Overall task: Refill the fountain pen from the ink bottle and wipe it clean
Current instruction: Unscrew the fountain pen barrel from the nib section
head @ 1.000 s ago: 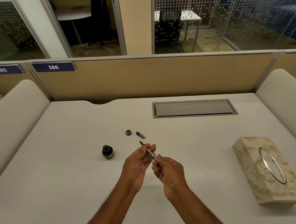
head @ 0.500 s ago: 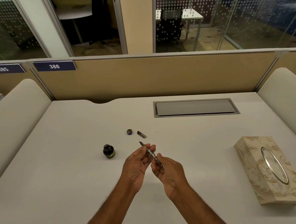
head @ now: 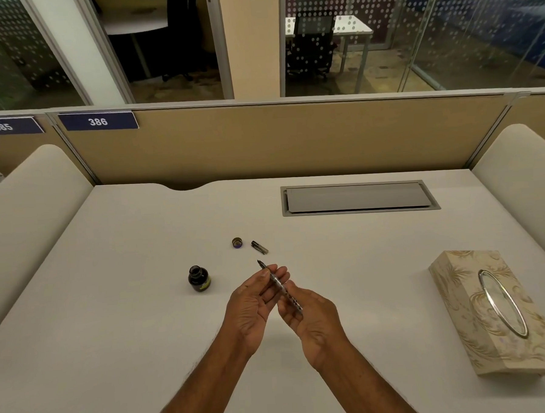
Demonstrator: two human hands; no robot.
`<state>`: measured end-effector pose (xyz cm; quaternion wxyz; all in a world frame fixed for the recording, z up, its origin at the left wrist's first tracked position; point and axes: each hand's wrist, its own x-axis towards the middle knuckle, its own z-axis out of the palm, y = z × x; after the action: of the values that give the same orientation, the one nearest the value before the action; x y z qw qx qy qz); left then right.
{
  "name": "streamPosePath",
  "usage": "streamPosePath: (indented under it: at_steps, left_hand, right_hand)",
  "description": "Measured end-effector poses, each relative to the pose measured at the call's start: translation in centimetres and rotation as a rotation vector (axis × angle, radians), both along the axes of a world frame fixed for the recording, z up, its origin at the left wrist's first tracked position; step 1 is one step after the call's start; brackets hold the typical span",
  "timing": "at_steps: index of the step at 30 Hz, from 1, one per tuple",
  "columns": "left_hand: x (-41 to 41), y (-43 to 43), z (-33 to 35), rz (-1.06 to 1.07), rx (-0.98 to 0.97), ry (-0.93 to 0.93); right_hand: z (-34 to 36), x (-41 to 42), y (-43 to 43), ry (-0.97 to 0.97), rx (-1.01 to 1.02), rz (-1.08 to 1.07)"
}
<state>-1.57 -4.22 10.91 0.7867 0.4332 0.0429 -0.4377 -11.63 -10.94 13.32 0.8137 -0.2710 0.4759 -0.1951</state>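
Both hands hold the uncapped fountain pen over the middle of the white desk, its nib pointing up and away to the left. My left hand pinches the front section near the nib. My right hand grips the rear barrel. The open ink bottle stands on the desk to the left of the hands. Behind it lie the bottle's round cap and the pen cap.
A patterned tissue box lies at the right of the desk. A grey cable hatch is set into the desk at the back. Padded dividers rise on both sides, with a tan partition behind.
The hands and pen have hardly moved. The camera has shifted slightly.
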Motion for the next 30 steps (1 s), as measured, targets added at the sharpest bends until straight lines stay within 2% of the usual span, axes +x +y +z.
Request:
streamPosePath:
  at_steps: [4,8,12,16,30]
  left_hand:
    - [-0.1,0.0,0.0,0.008,-0.003,0.015]
    - [-0.1,0.3,0.0,0.003,-0.009,0.007]
    - [-0.1,0.3,0.0,0.014,-0.018,0.023]
    - [-0.1,0.5,-0.1,0.008,-0.014,0.009]
    - [0.1,1.1,-0.2,0.030,-0.002,0.022]
  right_hand:
    - [-0.1,0.1,-0.1,0.031,-0.041,-0.002]
    - [0.1,0.0,0.0,0.014,0.054,0.026]
    - [0.0,-0.2,-0.1,0.019,0.036,0.051]
    - [0.2,-0.3,-0.1,-0.003,0.120,0.044]
    - [0.1,-0.5,0.3,-0.019,0.143,0.066]
